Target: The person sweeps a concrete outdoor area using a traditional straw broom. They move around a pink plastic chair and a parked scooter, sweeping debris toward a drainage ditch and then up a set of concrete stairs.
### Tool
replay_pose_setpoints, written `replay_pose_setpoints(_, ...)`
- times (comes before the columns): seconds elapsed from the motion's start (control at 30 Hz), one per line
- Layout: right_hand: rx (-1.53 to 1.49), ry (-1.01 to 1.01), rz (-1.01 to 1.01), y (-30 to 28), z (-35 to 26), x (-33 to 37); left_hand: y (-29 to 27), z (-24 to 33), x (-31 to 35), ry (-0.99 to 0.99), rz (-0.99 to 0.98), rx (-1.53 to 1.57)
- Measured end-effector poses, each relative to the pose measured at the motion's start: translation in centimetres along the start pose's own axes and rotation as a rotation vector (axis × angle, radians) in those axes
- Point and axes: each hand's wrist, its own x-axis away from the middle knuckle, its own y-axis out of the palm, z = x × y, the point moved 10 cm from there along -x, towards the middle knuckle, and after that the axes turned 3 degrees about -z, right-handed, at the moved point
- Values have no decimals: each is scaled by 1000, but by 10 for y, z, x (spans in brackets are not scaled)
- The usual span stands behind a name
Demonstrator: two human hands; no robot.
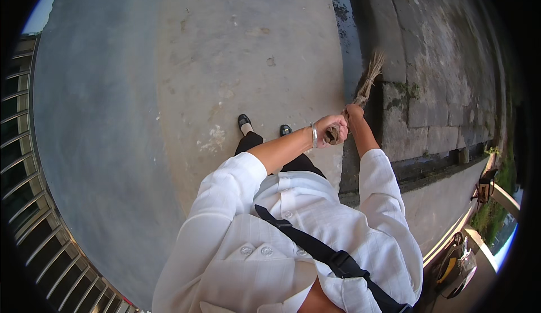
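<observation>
A straw broom point(369, 80) slants away from me to the right, its bristle tips spread toward the stone slabs. Closed around the butt end of its handle is my left hand point(327, 130), with a silver bangle at the wrist. My right hand point(354, 111) grips the same broom farther along, close to where the bristles begin. Both hands are near each other in front of my body. The bristles hang over the edge of a wet gutter point(347, 28); whether they touch anything cannot be made out.
Pale concrete floor point(248, 48) lies ahead, with my shoes point(244, 121) on it. Dark, stained stone slabs point(428, 104) border the gutter's right side. A metal railing point(45, 217) curves along the left. Bags point(456, 265) rest by a ledge at the lower right.
</observation>
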Motion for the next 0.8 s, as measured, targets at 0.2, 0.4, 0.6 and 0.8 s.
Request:
replay_pose_setpoints(0.2,79,1,41,73,40,37,-40,26,63,-2,-104,379)
replay_pose_setpoints(0.4,-108,-4,57,187,40,116,-14,85,181,-2,-91,340)
replay_pose_setpoints(0.6,-304,404,-379,340,71,252,28,107,353,204,329,-420)
replay_pose_setpoints(0.8,-73,456,-665,472,94,372,57,105,483,455,516,-549)
